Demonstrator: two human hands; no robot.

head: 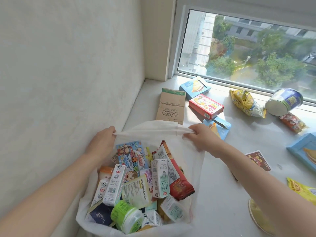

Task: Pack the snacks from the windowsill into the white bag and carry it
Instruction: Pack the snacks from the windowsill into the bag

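Note:
The white bag (150, 130) stands open on the windowsill (222, 185), filled with several milk cartons, snack packets and a green cup (126, 217). My left hand (102, 142) grips the bag's rim at its far left. My right hand (201, 136) pinches the same rim at the far right, so the cloth is stretched between them. On the sill beyond lie a brown carton (171, 105), a red box (206, 106), two blue boxes (194, 87) (220, 128), a yellow chip bag (247, 103) and a tipped blue-and-white tub (283, 101).
A wall closes the left side and the window (248, 48) runs along the back. At the right lie an orange packet (293, 123), a blue box (303, 150), a dark card (258, 160), a yellow packet (302, 190) and a round lid (258, 216).

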